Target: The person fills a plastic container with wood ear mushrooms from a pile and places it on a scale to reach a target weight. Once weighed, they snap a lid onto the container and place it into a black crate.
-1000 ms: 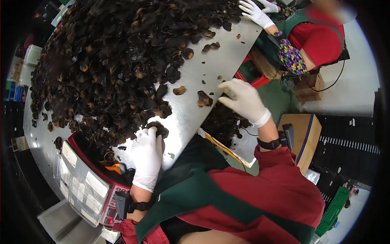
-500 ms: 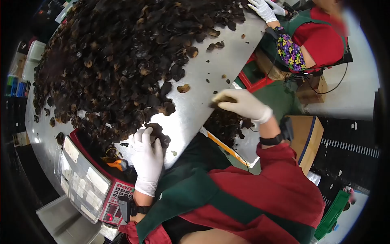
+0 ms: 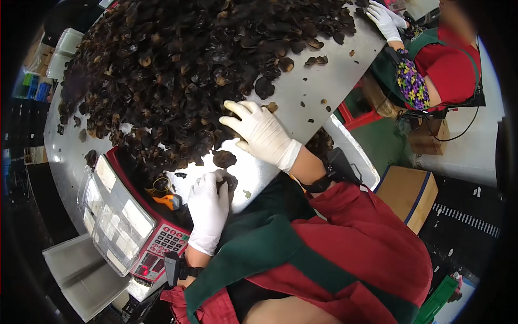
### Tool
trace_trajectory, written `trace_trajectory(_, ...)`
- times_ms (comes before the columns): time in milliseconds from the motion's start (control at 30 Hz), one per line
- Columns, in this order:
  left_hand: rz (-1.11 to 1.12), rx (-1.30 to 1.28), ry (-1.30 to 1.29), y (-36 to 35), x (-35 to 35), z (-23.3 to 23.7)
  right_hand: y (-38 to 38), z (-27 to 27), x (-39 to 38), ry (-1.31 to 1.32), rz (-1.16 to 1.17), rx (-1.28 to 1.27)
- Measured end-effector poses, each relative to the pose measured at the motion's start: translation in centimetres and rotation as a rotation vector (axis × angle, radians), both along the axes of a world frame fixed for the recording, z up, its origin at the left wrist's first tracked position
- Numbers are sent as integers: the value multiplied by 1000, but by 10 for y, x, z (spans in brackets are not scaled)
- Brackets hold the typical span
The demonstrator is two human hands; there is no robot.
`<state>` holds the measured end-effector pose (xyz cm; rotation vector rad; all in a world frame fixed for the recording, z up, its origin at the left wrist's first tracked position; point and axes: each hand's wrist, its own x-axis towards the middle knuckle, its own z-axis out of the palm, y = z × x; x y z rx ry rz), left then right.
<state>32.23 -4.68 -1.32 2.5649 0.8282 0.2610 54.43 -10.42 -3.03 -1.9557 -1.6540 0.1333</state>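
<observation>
A large heap of dark brown, thin, ear-shaped pieces that look like wood ear mushrooms covers the metal table. My left hand, in a white glove, is at the heap's near edge, fingers curled round a dark mushroom piece. Further up, my gloved right hand reaches to the edge of the heap. Its fingers are spread and partly bent, with no piece visible in them; what lies under the palm is hidden. A loose mushroom piece rests between the two hands.
A red scale with a keypad stands at left, an orange-handled tool beside it. Right of the table edge are a white bin and a cardboard box. A co-worker's gloved hands are at the far right.
My right hand has moved left from over the bin beside the table to the heap; the dark piece it held is gone from its fingers. My left hand stays by the near edge. The view has shifted.
</observation>
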Motion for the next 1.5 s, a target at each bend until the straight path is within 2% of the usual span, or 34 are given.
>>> trace_trajectory(33, 4, 7, -2, 2, 0, 3, 6, -7, -1, -64, 16, 25)
trace_trajectory(100, 70, -6, -125, 1, -1, 9, 1, -9, 5, 19, -61, 122)
trace_trajectory(167, 94, -28, -141, 2, -2, 9, -1, -17, 17, 358, -155, 303)
trace_trajectory(200, 103, -49, -155, 3, -2, 7, -5, -6, 20, 611, -239, 227)
trace_trajectory(233, 107, -56, -159, 3, -2, 5, -8, -3, 25, 1033, -289, 96)
trace_trajectory(300, 37, -63, -125, 4, -1, 1, -15, 1, 35, 1361, -198, 158)
trace_trajectory(333, 32, -67, -128, 3, 0, 1, -16, 3, 36, 1357, -203, 159)
trace_trajectory(400, 15, -62, -67, 3, 1, 3, -20, 5, 36, 1569, -196, 196)
trace_trajectory(633, 44, -9, -123, 8, -2, 2, -22, 6, 33, 1664, -109, 164)
trace_trajectory(700, 32, 75, -122, 10, -4, 0, -21, 10, 32, 1698, -122, 168)
trace_trajectory(933, 94, 103, -152, 13, -4, 7, -26, 14, 32, 1565, -85, 188)
trace_trajectory(1000, 132, 6, -260, 14, -4, 9, -38, 20, 39, 1398, -59, 81)
trace_trajectory(1033, 139, 9, -251, 13, -4, 9, -47, 34, 44, 1312, -122, -27)
trace_trajectory(1100, 260, -299, -442, 13, -3, 9, -68, 46, 60, 1153, -140, -179)
trace_trajectory(1133, 298, -356, -445, 14, -5, 5, -80, 59, 67, 1097, -134, -286)
trace_trajectory(1167, 304, -354, -446, 14, -6, 6, -90, 67, 74, 890, -47, -331)
trace_trajectory(1233, 441, -693, -473, 13, -6, 7, -105, 78, 78, 778, -120, -433)
trace_trajectory(1267, 442, -694, -473, 12, -5, 6, -105, 77, 73, 777, -120, -434)
trace_trajectory(1333, 442, -736, -482, 10, -4, 6, -99, 70, 58, 488, -43, -232)
trace_trajectory(1367, 440, -737, -480, 9, -3, 7, -90, 69, 43, 491, -25, -231)
trace_trajectory(1400, 426, -743, -454, 7, -3, 10, -78, 69, 23, 643, 12, -248)
trace_trajectory(1500, 378, -740, -454, -1, -2, 10, -50, 50, -34, 864, 206, -252)
